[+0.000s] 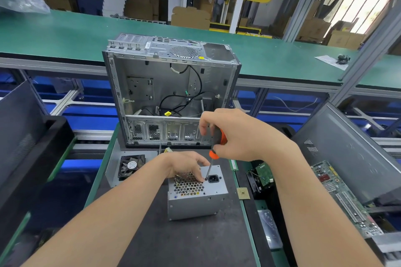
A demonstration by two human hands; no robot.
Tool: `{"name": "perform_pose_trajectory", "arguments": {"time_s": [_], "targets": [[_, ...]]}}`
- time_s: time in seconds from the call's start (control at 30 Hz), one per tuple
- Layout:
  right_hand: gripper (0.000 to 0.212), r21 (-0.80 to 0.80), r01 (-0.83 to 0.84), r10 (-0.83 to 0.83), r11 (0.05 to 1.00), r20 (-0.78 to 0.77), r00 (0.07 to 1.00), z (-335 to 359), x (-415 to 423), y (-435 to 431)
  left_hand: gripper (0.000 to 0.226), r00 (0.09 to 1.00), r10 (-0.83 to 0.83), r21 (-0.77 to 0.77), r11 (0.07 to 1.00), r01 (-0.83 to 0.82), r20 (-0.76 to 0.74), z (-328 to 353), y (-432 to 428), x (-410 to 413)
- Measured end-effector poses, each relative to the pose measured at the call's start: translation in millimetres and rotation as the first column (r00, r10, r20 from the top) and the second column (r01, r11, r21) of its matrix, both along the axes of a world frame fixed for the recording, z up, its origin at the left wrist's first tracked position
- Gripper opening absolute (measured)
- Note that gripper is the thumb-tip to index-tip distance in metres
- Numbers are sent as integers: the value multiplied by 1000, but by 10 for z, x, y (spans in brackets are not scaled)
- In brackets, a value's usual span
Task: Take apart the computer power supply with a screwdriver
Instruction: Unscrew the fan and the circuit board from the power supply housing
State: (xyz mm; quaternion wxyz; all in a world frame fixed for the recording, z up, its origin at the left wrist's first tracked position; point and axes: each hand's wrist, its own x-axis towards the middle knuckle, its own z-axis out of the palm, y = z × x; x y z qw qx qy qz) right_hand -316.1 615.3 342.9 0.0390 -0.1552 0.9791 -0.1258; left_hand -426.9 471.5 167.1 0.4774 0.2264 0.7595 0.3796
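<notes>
Since grey sheet-metal power supply box [196, 198] looks stiff, weighty: left hand [186, 165] grip loose, pressing perforated top; right hand [235, 134] grip wrapped round orange-black screwdriver [217, 144]; best hold: flat sides.

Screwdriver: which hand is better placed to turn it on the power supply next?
Right. The right hand grips the screwdriver, tip down beside the power socket; the left hand rests on the power supply, steadying it.
</notes>
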Motion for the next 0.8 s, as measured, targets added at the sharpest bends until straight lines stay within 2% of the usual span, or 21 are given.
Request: {"name": "perform_pose_trajectory", "arguments": {"time_s": [0.07,0.17,0.3,0.33,0.47,0.57,0.67,0.7,0.8], "targets": [[25,54,110,-105,992,-86,991,-40,-4,-39,47,1000,-5,-5,1000,5,11,9,-2,1],[39,147,282,-260,948,-149,954,-81,-57,-97,42,999,-13,-5,1000,13,31,25,1,1],[8,37,116,-114,993,-61,992,-48,-61,-77,48,1000,-7,3,1000,7,14,17,2,3],[9,23,74,-73,997,-22,997,-24,-50,-56,51,1000,-6,5,1000,6,11,12,1,2],[38,-27,-31,33,999,81,996,42,-14,-15,58,1000,-5,4,1000,5,2,16,-1,4],[27,17,45,-44,999,-13,999,-21,-8,-19,43,999,-10,26,1000,9,33,37,-10,9],[43,159,296,-277,942,-133,952,-65,-38,-71,35,998,-15,21,1000,14,54,64,-17,22],[42,168,322,-300,932,-145,943,-81,-57,-90,35,999,-15,16,1000,14,51,63,-13,21],[18,104,197,-186,975,-108,977,-78,-61,-140,46,1000,7,-3,1000,-7,24,41,-10,21]]}}
